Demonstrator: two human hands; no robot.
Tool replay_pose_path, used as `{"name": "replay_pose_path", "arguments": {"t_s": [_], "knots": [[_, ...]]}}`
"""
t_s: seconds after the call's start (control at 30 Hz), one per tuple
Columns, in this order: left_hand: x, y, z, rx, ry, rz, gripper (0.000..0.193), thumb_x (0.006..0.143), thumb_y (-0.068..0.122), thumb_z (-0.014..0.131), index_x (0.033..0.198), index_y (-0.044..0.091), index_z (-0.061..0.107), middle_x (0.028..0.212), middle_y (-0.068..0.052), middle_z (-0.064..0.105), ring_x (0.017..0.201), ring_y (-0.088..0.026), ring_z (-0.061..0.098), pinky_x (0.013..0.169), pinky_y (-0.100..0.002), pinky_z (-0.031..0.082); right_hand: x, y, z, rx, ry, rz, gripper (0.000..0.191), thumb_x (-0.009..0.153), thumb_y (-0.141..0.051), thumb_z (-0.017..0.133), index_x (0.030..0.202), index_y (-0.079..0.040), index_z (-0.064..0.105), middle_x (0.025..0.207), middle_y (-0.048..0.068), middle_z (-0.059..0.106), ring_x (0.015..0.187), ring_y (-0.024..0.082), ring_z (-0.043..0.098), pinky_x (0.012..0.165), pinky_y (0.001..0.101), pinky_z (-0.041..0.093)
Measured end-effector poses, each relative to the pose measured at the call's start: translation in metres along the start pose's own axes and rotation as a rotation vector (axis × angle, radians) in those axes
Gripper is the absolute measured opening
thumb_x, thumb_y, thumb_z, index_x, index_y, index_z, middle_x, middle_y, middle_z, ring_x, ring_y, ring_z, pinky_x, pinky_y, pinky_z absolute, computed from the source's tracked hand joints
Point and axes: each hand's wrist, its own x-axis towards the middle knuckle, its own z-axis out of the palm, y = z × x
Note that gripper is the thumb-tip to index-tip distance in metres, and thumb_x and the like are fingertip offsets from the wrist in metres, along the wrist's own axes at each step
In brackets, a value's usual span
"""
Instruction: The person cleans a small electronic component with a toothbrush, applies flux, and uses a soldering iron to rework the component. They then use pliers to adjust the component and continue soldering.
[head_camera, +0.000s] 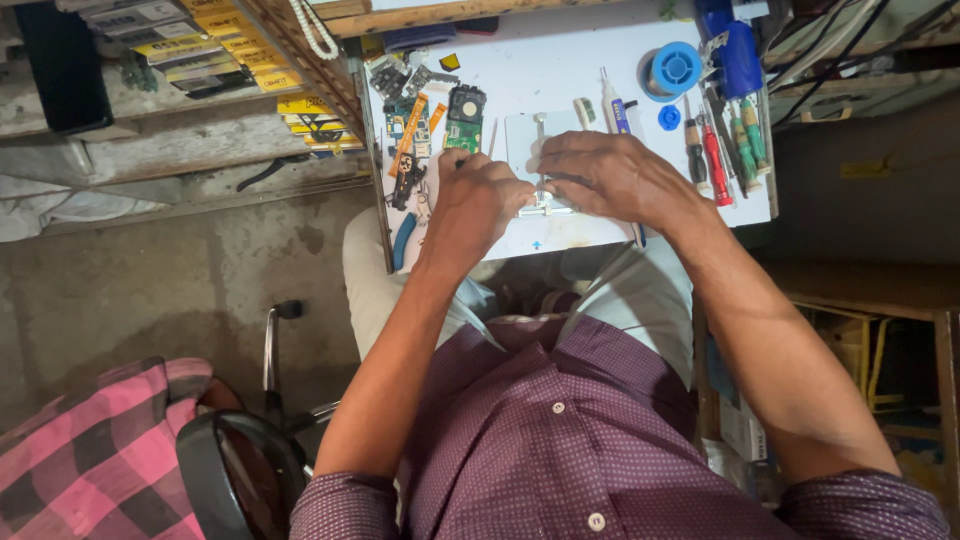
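My left hand (472, 200) and my right hand (612, 175) meet over a small metal clamp holder (541, 205) on a white work table (560, 70). My right hand covers most of the holder and presses down on it. My left hand's fingers curl in against the holder's left side, touching it. What the holder grips is hidden under my fingers. A thin grey rod (539, 128) of the holder sticks out beyond my hands.
Circuit boards and orange flex cables (430, 120) lie at the table's left. Screwdrivers with red and green handles (725, 150), a blue solder spool (675, 68) and a white tube (612, 105) sit at the right. A person in a pink checked shirt (95, 455) is at lower left.
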Motion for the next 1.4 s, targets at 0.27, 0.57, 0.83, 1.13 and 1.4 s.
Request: {"name": "replay_pose_path", "arguments": {"t_s": [0.27,0.57,0.83,1.13,1.4], "knots": [[0.0,0.003,-0.003,-0.019,0.017,0.01,0.006,0.084,0.012,0.08,0.089,0.015,0.079,0.083,-0.003,0.068,0.087,-0.024,0.062,0.101,-0.047,0.038,0.0,0.003,0.001,-0.026,-0.013,0.007,0.031,0.092,-0.016,0.071,0.12,-0.003,0.073,0.125,0.017,0.07,0.105,0.037,0.069,0.092,0.0424,0.056],[-0.001,0.004,-0.003,-0.014,0.027,0.015,0.009,0.083,0.011,0.08,0.091,0.015,0.078,0.084,-0.002,0.069,0.088,-0.023,0.063,0.101,-0.046,0.039,0.0,0.002,0.001,-0.05,-0.024,0.01,0.032,0.092,-0.018,0.069,0.122,-0.005,0.071,0.125,0.015,0.07,0.104,0.038,0.069,0.091,0.0442,0.055],[-0.003,0.002,-0.001,-0.018,0.029,0.011,0.009,0.083,0.01,0.079,0.091,0.015,0.078,0.084,-0.001,0.069,0.088,-0.023,0.063,0.101,-0.046,0.039,0.005,-0.006,-0.005,-0.026,-0.119,0.182,0.051,0.09,-0.021,0.073,0.136,-0.011,0.053,0.117,0.017,0.07,0.099,0.04,0.068,0.085,0.0472,0.054],[-0.002,-0.004,-0.003,-0.033,0.019,0.008,0.008,0.084,0.012,0.079,0.091,0.015,0.079,0.085,-0.001,0.069,0.088,-0.024,0.062,0.1,-0.047,0.038,0.018,-0.001,-0.013,-0.011,-0.111,0.08,0.078,0.081,-0.021,0.077,0.149,-0.006,0.041,0.145,0.023,0.052,0.129,0.043,0.054,0.106,0.0461,0.046],[0.0,-0.006,-0.006,-0.011,0.01,0.003,0.007,0.085,0.012,0.078,0.091,0.015,0.079,0.084,-0.003,0.069,0.089,-0.024,0.063,0.101,-0.047,0.038,0.024,0.013,-0.009,-0.114,-0.18,0.066,0.08,0.081,-0.029,0.076,0.151,-0.006,0.046,0.155,0.023,0.045,0.125,0.045,0.056,0.104,0.0472,0.046]]}}
